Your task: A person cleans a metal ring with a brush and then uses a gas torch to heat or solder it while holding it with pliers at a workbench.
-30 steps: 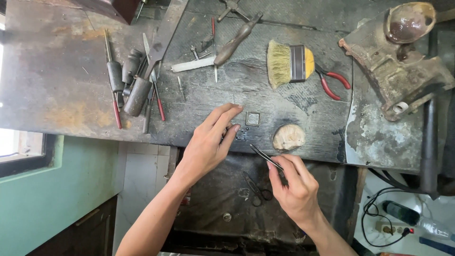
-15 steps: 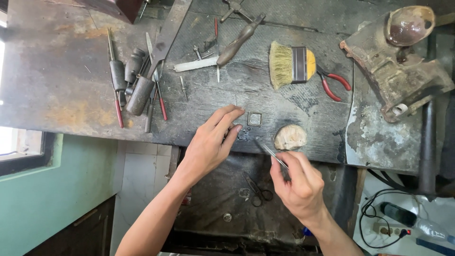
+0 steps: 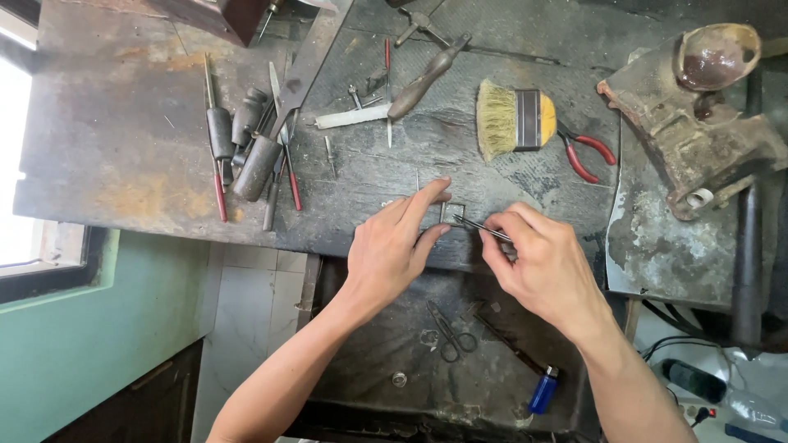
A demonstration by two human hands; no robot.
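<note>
At bench edge: tweezers brought to a small square metal frame, work at an early stage.

Dark, scorched, pitted bench (image 3: 123, 156) carries, from largest down: a rusted cast-iron vise (image 3: 698, 131) with a domed top at far right; a flat bristle brush (image 3: 515, 121) with black ferrule and yellow handle; red-handled pliers (image 3: 584, 152); a cluster of gravers and files (image 3: 246, 152) with dark handles at left. Left hand (image 3: 390, 250) rests with forefinger and thumb steadying the small square frame (image 3: 452, 212), which lies flat near the bench's front edge. Right hand (image 3: 542, 267) has its grip closed on slim steel tweezers (image 3: 480, 229), tips touching the frame's right side. Judgement: frame looks positioned only; no join or finishing visible. Below, a tray holds small scissors (image 3: 447, 332) and a blue lighter (image 3: 543, 390).
</note>
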